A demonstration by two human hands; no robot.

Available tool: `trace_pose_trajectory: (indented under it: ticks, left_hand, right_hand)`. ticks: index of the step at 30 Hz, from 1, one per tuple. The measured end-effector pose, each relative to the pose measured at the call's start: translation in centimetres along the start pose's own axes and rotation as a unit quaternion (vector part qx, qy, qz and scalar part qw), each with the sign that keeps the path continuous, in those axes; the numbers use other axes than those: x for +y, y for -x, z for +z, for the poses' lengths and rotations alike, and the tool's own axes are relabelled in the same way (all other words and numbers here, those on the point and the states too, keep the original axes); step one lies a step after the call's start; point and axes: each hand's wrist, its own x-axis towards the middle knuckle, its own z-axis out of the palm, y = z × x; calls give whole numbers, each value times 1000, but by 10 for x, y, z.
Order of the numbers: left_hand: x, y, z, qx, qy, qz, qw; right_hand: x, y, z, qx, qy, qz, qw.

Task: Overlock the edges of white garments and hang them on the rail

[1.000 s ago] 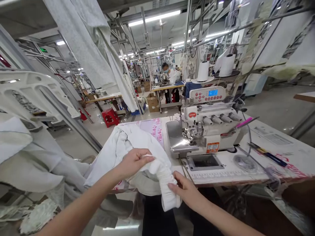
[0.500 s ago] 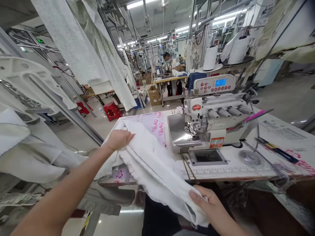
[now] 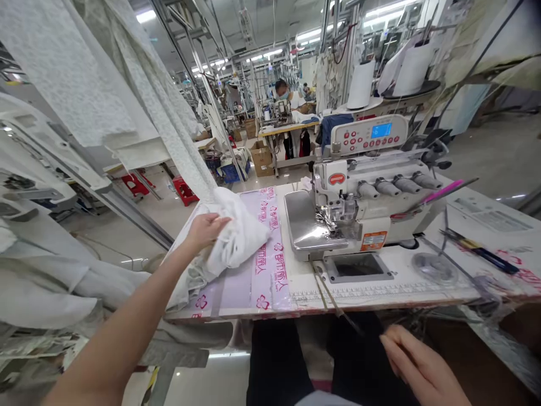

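My left hand point(image 3: 208, 228) is closed on a bunched white cloth point(image 3: 243, 237), which lies on the left side of the sewing table point(image 3: 302, 285). My right hand point(image 3: 412, 358) is off the cloth, in front of the table edge at the lower right. Its fingers are loosely bent and slightly apart, with nothing visible in them. Nearest to it, a thin dark tool point(image 3: 349, 321) hangs over the edge by brown cords. An overlock sewing machine point(image 3: 338, 203) with a lit blue display stands to the right of the cloth.
Pink-printed plastic film point(image 3: 270, 270) covers the table's left part. Dark-handled tweezers point(image 3: 482, 254) lie on the right. White thread cones point(image 3: 361, 84) stand behind the machine. Pale fabric point(image 3: 84, 73) hangs at upper left beside a metal frame. A masked person point(image 3: 281, 93) sits farther back.
My right hand has let go of the cloth and moved right. The cloth, stretched between both hands before, is now bunched on the table under my left hand. The view has shifted slightly.
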Motion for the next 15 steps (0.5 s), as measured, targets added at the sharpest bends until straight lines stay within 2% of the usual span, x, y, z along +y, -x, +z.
trace_pose_trajectory:
  ticks: [2,4,5,7,9,10,12,14,15]
  left_hand:
    - [29,18,-20,-53,76,37,995]
    - [58,41,-54,-127,191,101,968]
    - [69,53,-73,-166,235,150,946]
    - [84,73,-111,-243,308,267,880]
    - [91,83,-137,-283,342,325,835]
    - [93,83,-144,-286,343,324,834]
    - [96,78,-145,-264,318,281,866]
    - [97,68,-133,-234,288,228,900]
    - [98,63,-124,-222,282,205,911]
  right_hand:
    - [-24,-25,-1,-9,-18,-41,999]
    - [-58,-51,-4,5,-27,-117,993]
    - [-76,-63,-7,17,-28,-166,986]
    - [-112,-79,-13,25,-33,-275,961]
    - [-143,-89,-15,-10,-53,-360,931]
    - [-156,-91,-13,-46,-69,-382,920]
    - [-177,-94,-3,-136,-108,-381,908]
    - [-191,-96,15,-191,-159,-323,913]
    - [-194,-98,25,-196,-184,-284,921]
